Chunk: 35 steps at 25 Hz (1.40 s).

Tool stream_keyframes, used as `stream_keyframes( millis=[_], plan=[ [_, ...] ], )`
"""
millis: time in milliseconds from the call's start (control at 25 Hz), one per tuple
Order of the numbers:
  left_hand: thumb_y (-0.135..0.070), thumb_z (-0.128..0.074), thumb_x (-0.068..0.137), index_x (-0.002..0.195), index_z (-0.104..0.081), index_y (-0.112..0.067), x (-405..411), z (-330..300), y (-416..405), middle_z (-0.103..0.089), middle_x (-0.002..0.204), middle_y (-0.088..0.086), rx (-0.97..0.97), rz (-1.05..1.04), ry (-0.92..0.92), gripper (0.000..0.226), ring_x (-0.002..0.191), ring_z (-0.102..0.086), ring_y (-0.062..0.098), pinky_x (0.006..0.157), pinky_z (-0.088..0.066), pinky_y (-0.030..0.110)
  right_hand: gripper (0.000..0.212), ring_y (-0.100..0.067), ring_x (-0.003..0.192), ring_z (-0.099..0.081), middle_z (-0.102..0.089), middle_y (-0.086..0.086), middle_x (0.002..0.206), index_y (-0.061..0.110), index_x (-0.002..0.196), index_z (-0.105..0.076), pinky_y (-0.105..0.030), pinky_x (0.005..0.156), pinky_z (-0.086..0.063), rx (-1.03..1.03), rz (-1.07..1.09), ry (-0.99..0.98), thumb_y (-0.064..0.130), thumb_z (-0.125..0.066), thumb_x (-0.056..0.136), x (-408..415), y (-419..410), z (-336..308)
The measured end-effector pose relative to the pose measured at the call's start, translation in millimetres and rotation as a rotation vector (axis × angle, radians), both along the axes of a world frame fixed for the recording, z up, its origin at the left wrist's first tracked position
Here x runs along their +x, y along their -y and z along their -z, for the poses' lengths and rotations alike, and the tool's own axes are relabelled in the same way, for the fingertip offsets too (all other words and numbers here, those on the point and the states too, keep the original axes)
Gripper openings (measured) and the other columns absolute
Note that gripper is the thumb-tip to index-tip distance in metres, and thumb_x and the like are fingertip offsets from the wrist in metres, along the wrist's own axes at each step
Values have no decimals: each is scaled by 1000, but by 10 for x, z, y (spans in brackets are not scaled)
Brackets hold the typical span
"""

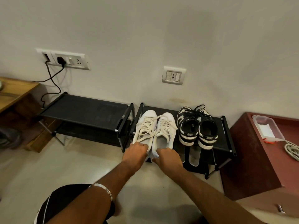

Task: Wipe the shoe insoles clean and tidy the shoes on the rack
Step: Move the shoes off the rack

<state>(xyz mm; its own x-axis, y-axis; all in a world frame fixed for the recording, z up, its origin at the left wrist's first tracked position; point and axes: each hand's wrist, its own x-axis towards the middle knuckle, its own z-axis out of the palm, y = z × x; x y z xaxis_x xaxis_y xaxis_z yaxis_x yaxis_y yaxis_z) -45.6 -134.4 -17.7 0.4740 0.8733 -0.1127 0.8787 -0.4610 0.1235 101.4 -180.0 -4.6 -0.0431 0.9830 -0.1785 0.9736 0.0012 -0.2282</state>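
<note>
I count two pairs of shoes on the top shelf of the right-hand black rack (226,138): two white sneakers (145,126) side by side at about 12 o'clock from my hands, and two black-and-white sneakers (196,128) just beside them toward 2 o'clock, heels facing me. Two pale insoles (194,155) lie on the lower shelf under the black-and-white pair. My left hand (135,153) has its fingers curled over the heel rim of the left white sneaker, gripping it; my right hand (169,157) grips the heel of the right white sneaker the same way, thumb on the outside. A metal bangle (103,189) sits on my left wrist. A second black rack (84,109) stands at 10 o'clock, touching the first. The floor (48,167) is pale and glossy, the wall (145,38) off-white with two switch plates: one (64,59) at 10 o'clock with a black plug and cable, one (174,75) at 12 o'clock. A wooden desk (14,92) stands at 9 o'clock, and a reddish cabinet (252,156) at 3 o'clock carries one clear plastic box (267,128) and a coiled white cable (292,150).
</note>
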Motion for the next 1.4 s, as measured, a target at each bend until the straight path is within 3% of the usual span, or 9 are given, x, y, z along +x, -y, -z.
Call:
stream_keyframes(
  millis=[360, 600, 800, 960, 1160, 1280, 1400],
  plan=[
    [-28, -46, 102, 116, -57, -20, -473, 231, 1027, -61, 122, 4, -126, -16, -12, 20, 109, -57, 23, 87, -42, 31, 33, -30, 99, -61, -67, -10, 110, 11, 106, -62, -29, 68, -32, -105, -37, -42, 41, -56, 94, -411, 937, 417],
    [-30, -47, 102, 122, -55, -18, -658, 450, 1257, -61, 126, 7, -165, -14, -113, 24, 114, -58, 28, 101, -36, 37, 37, -29, 100, -61, -65, -11, 112, 13, 108, -63, -29, 70, -35, -213, -58, -76, 46, -58, 92, -556, 1125, 800],
    [-33, -50, 100, 115, -58, -19, -837, 983, 1319, -65, 119, 9, -357, -9, -101, 22, 106, -63, 28, 90, -50, 35, 36, -29, 103, -62, -64, -10, 116, 16, 112, -63, -31, 81, -47, -377, -53, -109, 45, -62, 90, -680, 1203, 1236],
    [-32, -48, 101, 122, -57, -18, -862, 1358, 1304, -63, 124, 8, -473, -31, -122, 27, 110, -62, 26, 93, -49, 33, 37, -29, 106, -61, -64, -11, 118, 15, 115, -64, -30, 83, -47, -543, -37, -127, 41, -63, 89, -706, 1149, 1542],
    [-26, -48, 102, 124, -57, -14, -741, 1750, 1091, -62, 127, 10, -500, 6, -123, 28, 114, -60, 26, 95, -46, 34, 34, -26, 109, -60, -63, -9, 120, 15, 117, -63, -28, 75, -39, -630, 1, -178, 38, -60, 92, -670, 925, 1917],
    [-27, -46, 102, 124, -57, -16, -679, 1947, 878, -62, 127, 9, -471, 11, -119, 27, 114, -59, 27, 95, -45, 33, 27, -27, 101, -62, -66, -9, 112, 15, 108, -65, -26, 70, -34, -609, 16, -172, 35, -58, 91, -604, 726, 2099],
    [-26, -47, 102, 129, -53, -16, -597, 2125, 587, -59, 131, 9, -436, 21, -131, 29, 119, -57, 27, 99, -42, 35, 25, -25, 95, -65, -68, -7, 106, 15, 104, -66, -28, 72, -45, -588, 50, -168, 36, -59, 90, -526, 462, 2309]
  ],
)
